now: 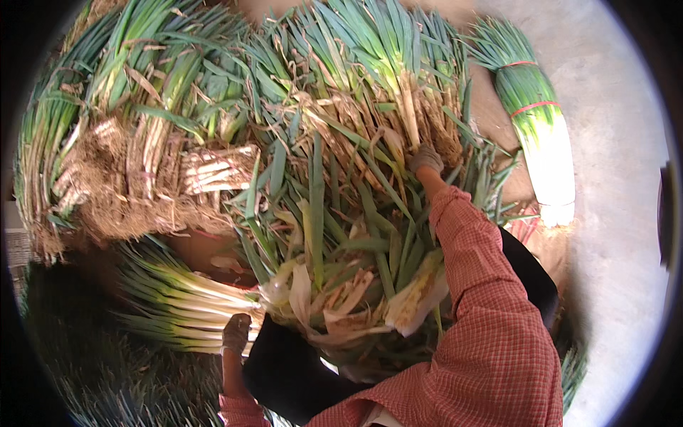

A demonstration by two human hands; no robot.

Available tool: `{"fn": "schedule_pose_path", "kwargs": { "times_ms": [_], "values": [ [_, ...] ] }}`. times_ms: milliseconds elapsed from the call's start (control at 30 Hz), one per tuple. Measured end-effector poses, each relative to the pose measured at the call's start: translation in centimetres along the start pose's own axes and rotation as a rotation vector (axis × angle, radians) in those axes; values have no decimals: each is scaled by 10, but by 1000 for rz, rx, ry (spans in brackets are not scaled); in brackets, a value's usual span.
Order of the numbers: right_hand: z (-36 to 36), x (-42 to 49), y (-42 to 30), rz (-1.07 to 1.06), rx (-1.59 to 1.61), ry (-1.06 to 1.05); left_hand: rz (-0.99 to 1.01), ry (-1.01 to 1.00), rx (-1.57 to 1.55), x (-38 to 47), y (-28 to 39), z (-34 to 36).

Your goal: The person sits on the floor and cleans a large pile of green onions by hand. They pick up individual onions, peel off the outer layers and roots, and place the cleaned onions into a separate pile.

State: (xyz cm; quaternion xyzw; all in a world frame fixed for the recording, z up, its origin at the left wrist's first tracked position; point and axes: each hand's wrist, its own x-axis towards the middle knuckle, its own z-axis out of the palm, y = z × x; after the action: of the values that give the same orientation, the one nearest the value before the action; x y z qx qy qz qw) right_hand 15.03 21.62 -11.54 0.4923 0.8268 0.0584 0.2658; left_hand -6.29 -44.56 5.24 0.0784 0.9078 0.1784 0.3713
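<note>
My right hand (426,159), in a greyish glove, is closed around the lower white end of an unpeeled green onion stalk (410,109) at the upper right of the pile. Its leaves fan out above. My left hand (236,332), gloved too, rests at the root end of a row of cleaned green onions (197,309) lying at the lower left; whether its fingers grip any of them cannot be told. Stripped leaves and husks (347,299) are heaped between my arms, over and beside my dark-clad legs.
Untrimmed green onions with tangled roots (155,213) fill the upper left. A large cleaned bundle (539,123) bound with red bands lies on the pale floor (608,133) at the right. More green leaves (122,373) spread in shadow at the lower left.
</note>
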Motion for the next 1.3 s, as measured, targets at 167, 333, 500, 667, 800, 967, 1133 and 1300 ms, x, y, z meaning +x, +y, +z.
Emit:
{"fn": "schedule_pose_path", "kwargs": {
  "times_ms": [167, 333, 500, 667, 800, 967, 1133, 1300],
  "values": [
    [-50, -8, 19, -226, 318, 233, 250, 109, 349, -16, 90, -22],
    [-164, -67, 82, -349, 1361, -35, 582, -190, 50, -23, 253, -24],
    [-244, -291, 102, -466, 1513, 35, 497, -589, -446, -65, 369, 35],
    [-182, -447, 110, -489, 1822, -37, 435, -890, -1150, -112, 463, 80],
    [-138, -502, 103, -559, 1853, -112, 583, -796, -1528, -143, 478, 90],
    [-58, -478, 86, -653, 1565, 176, 551, -415, -1537, -197, 462, 75],
    [-107, -497, 76, -393, 1495, 494, 724, -125, -1459, -218, 429, 72],
    [-104, -492, 71, -388, 1494, 630, 761, -172, -1624, -248, 426, 74]
  ]
}}
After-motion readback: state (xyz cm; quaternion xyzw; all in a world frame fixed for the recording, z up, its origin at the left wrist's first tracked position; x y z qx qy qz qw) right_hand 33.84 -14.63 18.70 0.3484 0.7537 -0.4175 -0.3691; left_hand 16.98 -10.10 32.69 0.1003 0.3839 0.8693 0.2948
